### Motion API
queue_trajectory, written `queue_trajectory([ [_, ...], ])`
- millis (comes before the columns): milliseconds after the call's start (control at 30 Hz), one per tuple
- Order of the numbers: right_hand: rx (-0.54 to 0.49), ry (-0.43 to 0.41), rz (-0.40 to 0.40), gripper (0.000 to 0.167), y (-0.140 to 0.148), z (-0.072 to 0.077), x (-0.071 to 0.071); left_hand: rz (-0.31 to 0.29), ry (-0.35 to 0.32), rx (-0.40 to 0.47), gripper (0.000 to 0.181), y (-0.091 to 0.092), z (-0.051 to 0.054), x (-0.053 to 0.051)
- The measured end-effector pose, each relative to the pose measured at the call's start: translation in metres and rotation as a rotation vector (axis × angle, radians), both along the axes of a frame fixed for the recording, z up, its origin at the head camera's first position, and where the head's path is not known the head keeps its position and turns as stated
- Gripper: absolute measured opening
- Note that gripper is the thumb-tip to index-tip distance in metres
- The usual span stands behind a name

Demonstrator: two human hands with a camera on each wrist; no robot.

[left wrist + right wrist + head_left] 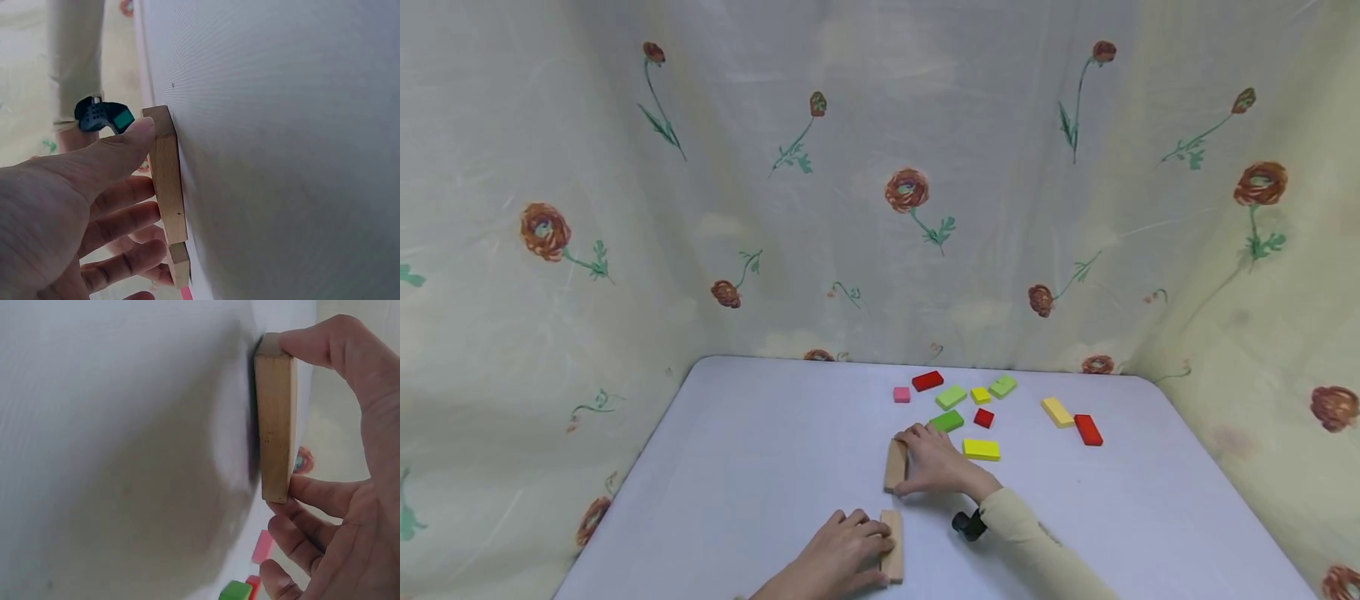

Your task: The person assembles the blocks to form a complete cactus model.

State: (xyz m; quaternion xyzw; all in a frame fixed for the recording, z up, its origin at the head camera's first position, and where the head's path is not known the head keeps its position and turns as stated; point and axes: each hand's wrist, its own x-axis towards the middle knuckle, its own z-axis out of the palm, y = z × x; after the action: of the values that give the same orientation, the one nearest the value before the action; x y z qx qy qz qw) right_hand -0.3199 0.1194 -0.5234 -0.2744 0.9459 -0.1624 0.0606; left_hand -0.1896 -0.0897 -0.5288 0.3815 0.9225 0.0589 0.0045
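Note:
Two long plain wooden blocks lie on the white table, one beyond the other in a rough line. My right hand point(936, 462) grips the farther wooden block point(895, 467) by its two ends, thumb on the near end and fingertips at the far end. On the nearer wooden block point(892, 558) is my left hand point(842, 554), its thumb at the near end and bent fingers against the left side and top. The left wrist view shows that thumb on the end of the nearer wooden block point(167, 181). In the right wrist view the farther wooden block point(275, 425) lies between thumb and fingers.
Beyond and right of my right hand lie coloured blocks: green point(947, 421), yellow point(981, 450), pink point(902, 395), red point(928, 381) and several more. A pale yellow block point(1057, 412) and a red one point(1087, 430) lie farther right. Flowered cloth point(850, 250) hangs around the table.

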Motion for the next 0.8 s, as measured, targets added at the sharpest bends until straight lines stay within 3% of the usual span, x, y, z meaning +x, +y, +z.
queue_trajectory([
  [467,-0.062,-0.110,0.020,0.080,0.0016,-0.0036,-0.0009,-0.026,0.035,0.034,0.045,-0.0018,-0.0029,0.0017],
  [800,-0.129,-0.155,-0.006,0.075,0.0033,-0.0066,-0.0012,-0.004,0.022,0.023,0.045,-0.0010,-0.0005,0.0028],
])
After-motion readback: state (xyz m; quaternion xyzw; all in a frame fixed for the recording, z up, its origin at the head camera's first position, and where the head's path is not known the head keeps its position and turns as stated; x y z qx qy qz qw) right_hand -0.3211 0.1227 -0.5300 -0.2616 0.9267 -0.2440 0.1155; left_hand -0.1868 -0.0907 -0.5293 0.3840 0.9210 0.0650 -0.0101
